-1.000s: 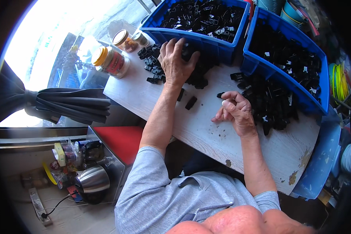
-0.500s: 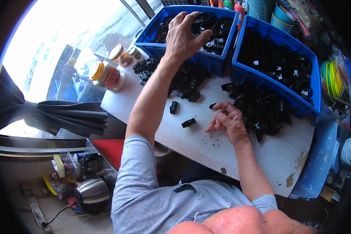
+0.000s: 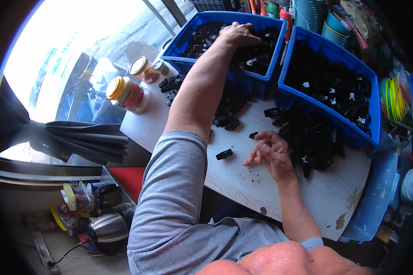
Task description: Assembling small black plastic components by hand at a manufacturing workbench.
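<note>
My left hand [image 3: 239, 35] is reaching into the left blue bin [image 3: 267, 77], among many small black plastic parts [image 3: 206, 35]. Its thumb is spread to the right; the fingertips are partly hidden, and I see nothing held. My right hand [image 3: 274, 156] is over the table with loosely curled fingers held apart. At its index fingertip is a small black part [image 3: 253, 135]; whether it touches the finger I cannot tell. Left of this hand lies another black plastic part [image 3: 224, 154]. A pile of black parts [image 3: 314, 142] lies right beside the right hand.
A second blue bin [image 3: 328, 118] of black parts stands at the right. More black parts [image 3: 227, 107] lie before the left bin. Jars with an orange lid [image 3: 126, 94] and a pale lid [image 3: 142, 68] stand by the window. A kettle [image 3: 108, 229] is at lower left.
My left hand has lowered into the left bin and gone slightly right, the forearm now covering one loose black part. The view has shifted a little; my right hand keeps its pose.
</note>
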`<state>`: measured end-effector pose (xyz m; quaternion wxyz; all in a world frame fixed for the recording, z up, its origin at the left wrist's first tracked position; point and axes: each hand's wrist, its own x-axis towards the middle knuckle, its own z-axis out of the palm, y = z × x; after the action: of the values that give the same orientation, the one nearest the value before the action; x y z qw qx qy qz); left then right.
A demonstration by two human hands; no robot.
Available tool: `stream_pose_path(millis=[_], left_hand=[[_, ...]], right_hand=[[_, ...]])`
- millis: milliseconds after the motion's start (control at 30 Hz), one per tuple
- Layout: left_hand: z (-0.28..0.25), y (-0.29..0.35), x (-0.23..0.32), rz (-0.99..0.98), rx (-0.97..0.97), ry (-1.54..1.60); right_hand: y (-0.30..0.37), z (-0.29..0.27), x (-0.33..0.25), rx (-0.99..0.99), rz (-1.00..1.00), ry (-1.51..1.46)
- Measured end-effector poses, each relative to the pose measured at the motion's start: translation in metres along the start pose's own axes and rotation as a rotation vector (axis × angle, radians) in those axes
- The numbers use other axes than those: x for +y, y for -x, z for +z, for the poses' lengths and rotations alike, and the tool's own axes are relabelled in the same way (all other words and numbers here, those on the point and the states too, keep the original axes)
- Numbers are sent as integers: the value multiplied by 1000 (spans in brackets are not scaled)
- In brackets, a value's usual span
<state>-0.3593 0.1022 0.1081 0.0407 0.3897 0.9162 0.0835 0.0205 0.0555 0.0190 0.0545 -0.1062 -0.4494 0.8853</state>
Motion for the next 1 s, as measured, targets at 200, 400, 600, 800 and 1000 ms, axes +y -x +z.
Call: stream_pose_path(millis=[200, 400, 600, 800, 1000], left_hand=[[0, 15, 13, -22, 2, -134], [1, 14, 6, 24, 102, -86], [7, 13, 5, 25, 68, -110], [-1, 14, 7, -10, 96, -12], [-8, 16, -7, 38, 168, 130]], right_hand=[[-1, 0, -1, -3, -13, -3], [0, 4, -2, -1, -18, 13], [0, 2, -2, 5, -17, 21], [0, 1, -3, 9, 1, 6], [-2, -1, 2, -25, -10, -31]])
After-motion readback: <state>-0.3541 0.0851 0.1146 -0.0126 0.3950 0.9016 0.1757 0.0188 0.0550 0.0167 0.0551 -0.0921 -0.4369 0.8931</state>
